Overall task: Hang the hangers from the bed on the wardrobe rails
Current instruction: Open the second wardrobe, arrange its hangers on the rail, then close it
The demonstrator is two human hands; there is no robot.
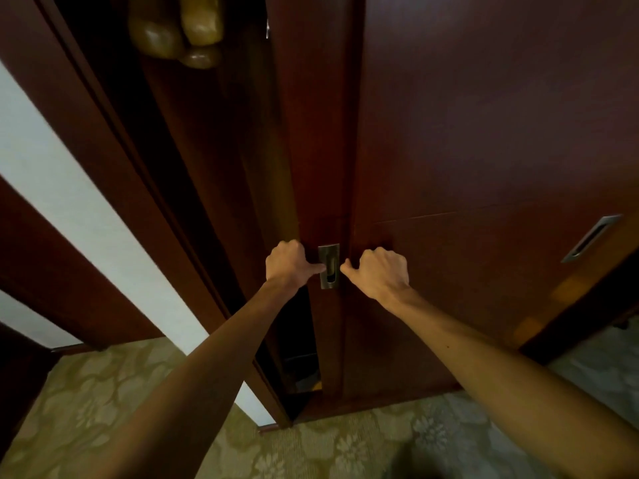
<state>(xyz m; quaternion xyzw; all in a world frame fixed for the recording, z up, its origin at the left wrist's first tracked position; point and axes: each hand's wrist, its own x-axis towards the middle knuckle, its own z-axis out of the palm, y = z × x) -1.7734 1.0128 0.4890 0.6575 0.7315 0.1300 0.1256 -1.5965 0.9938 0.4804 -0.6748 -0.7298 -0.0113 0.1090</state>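
Patterned carpet (pixel 103 402), dark wardrobe door (pixel 484 133), both hands at recessed handle (pixel 329 267)

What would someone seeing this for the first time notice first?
Two bare arms reach up the middle of the view to a dark red-brown sliding wardrobe door. The left hand curls around the door's edge and the right hand is closed beside the recessed metal pull. Left of them, the wardrobe stands partly open on a dark interior, with patterned carpet below.
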